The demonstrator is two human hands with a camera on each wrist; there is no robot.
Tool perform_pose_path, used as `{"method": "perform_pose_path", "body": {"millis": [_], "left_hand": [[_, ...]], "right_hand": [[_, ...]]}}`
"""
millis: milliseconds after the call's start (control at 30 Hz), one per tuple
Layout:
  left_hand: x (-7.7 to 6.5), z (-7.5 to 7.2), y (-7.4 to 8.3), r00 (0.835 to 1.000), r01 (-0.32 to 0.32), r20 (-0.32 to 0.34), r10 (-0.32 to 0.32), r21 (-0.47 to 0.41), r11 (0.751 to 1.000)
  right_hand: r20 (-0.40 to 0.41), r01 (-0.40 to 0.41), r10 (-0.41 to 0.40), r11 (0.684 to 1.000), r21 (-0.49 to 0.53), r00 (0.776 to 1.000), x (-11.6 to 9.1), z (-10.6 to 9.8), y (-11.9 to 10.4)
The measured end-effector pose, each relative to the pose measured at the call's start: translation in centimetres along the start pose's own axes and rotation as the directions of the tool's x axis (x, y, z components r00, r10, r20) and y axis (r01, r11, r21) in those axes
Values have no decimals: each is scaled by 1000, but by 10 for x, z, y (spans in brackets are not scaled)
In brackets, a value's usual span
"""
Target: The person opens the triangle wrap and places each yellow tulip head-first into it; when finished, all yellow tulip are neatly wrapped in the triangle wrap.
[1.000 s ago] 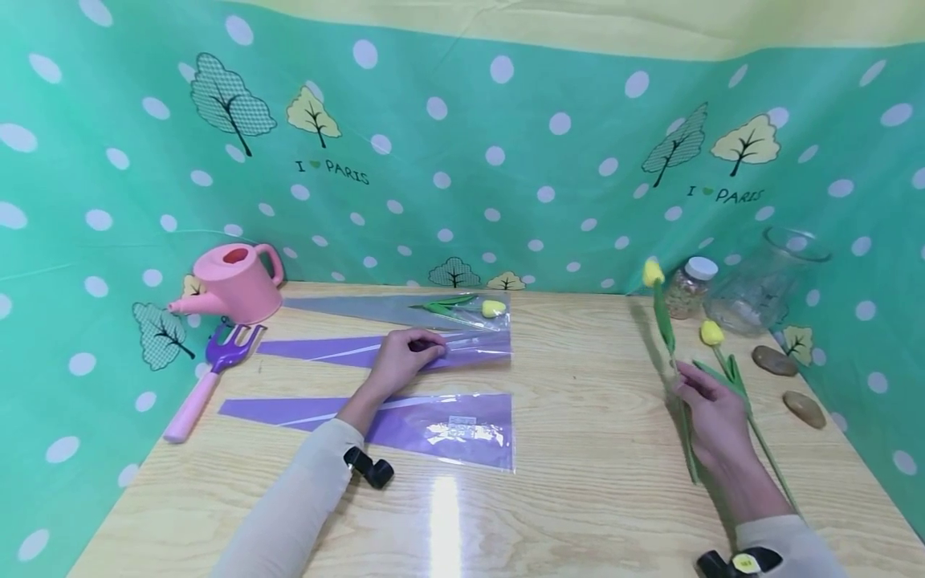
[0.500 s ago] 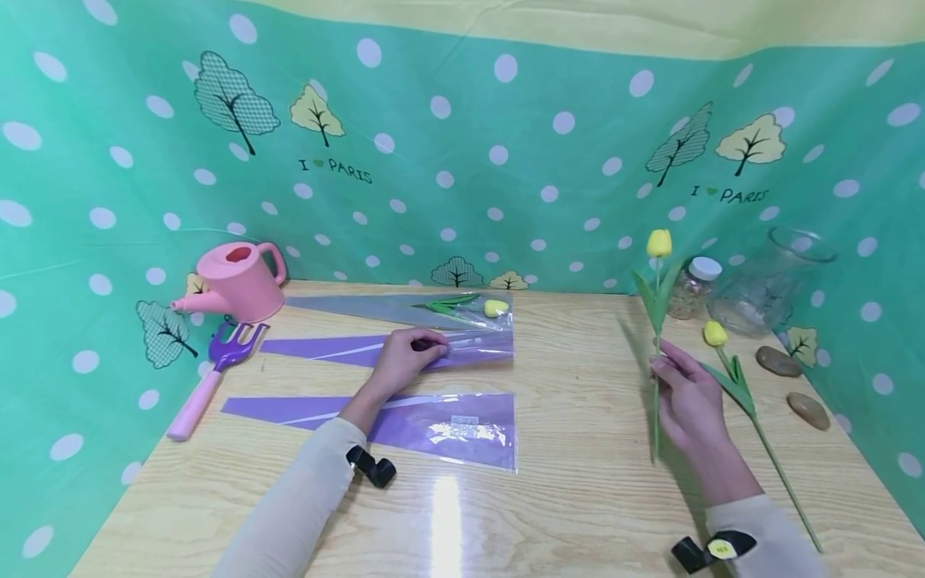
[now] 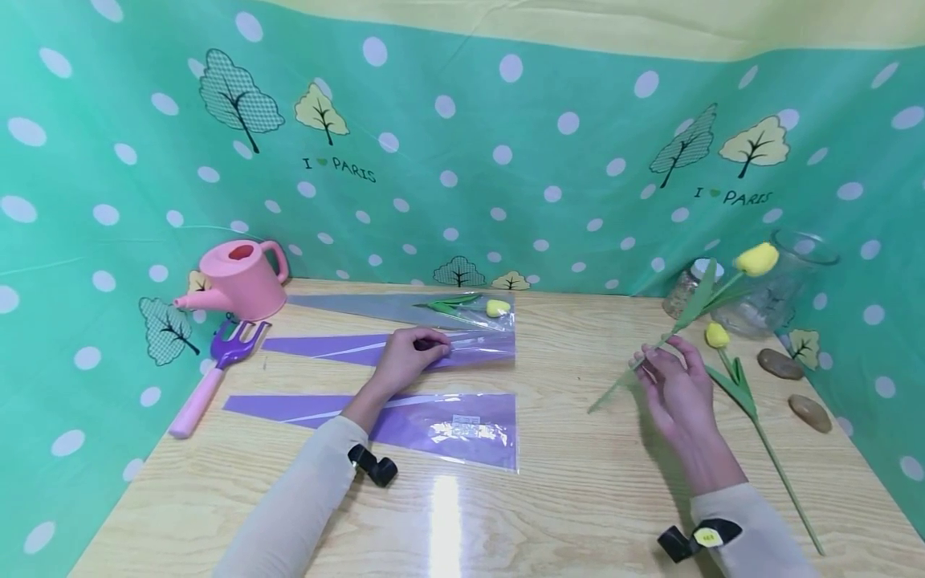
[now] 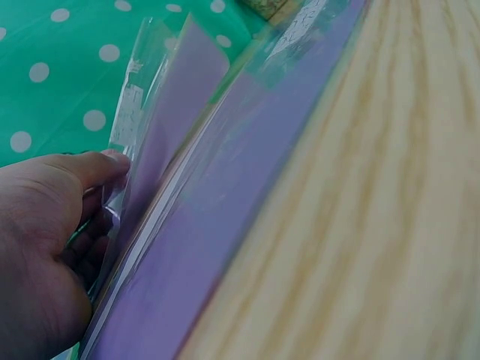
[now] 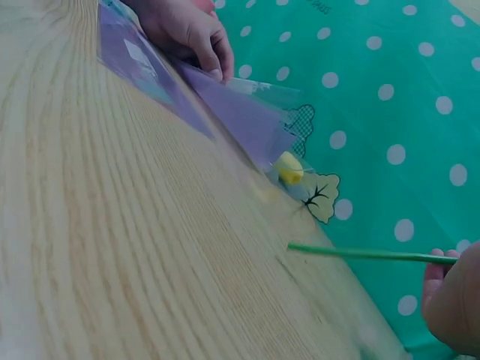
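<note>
My right hand [image 3: 682, 393] pinches the green stem of a yellow artificial tulip [image 3: 757, 259] above the table. The tulip is tilted, bloom toward the upper right and stem end toward the lower left; in the right wrist view the bare stem [image 5: 360, 253] juts out from the fingers. With thumb and fingers, my left hand [image 3: 403, 360] pinches the clear film of the middle purple flower sleeve [image 3: 480, 345]. The left wrist view shows this film [image 4: 124, 127] lifted at its edge. A grey sleeve [image 3: 354, 305] behind it contains another yellow tulip [image 3: 497, 308].
Nearer me lies another purple sleeve [image 3: 412, 421]. A second loose tulip [image 3: 751, 405] lies at right, by two brown stones [image 3: 780, 364], a glass vase [image 3: 759, 309] and a white-lidded jar [image 3: 682, 297]. At left are a pink watering can [image 3: 246, 281] and garden fork [image 3: 209, 385].
My right hand has moved left with the tulip and turned it from upright to slanted, stem end swinging left, bloom right. My left hand stays on the middle sleeve.
</note>
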State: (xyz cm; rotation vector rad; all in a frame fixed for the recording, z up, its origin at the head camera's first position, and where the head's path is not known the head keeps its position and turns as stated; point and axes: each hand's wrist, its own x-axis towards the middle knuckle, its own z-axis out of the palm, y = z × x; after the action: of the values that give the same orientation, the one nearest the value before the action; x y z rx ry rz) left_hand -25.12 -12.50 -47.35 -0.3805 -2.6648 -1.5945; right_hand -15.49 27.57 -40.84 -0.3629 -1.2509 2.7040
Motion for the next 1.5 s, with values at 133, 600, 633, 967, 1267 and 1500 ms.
{"method": "perform_pose_path", "body": {"millis": [133,600,633,967,1267,1500], "left_hand": [[0,0,0,1000,0,-2,0,8,1000],[-1,0,2,1000,-4,-2,4,0,1000],[-1,0,2,1000,-5,-2,5,0,1000],[-1,0,1,1000,-12,4,12,4,1000],[-1,0,2,1000,-19,4,19,13,1000],[0,1,2,1000,-28,5,28,22,999]], "right_hand": [[-87,12,-7,998,61,996,7,9,6],[-318,0,40,992,125,947,36,59,63],[-317,-4,44,992,124,947,36,62,69],[-307,-62,104,988,142,946,27,87,111],[-328,-70,109,990,126,938,17,96,123],[-341,-34,60,996,84,938,15,97,128]]}}
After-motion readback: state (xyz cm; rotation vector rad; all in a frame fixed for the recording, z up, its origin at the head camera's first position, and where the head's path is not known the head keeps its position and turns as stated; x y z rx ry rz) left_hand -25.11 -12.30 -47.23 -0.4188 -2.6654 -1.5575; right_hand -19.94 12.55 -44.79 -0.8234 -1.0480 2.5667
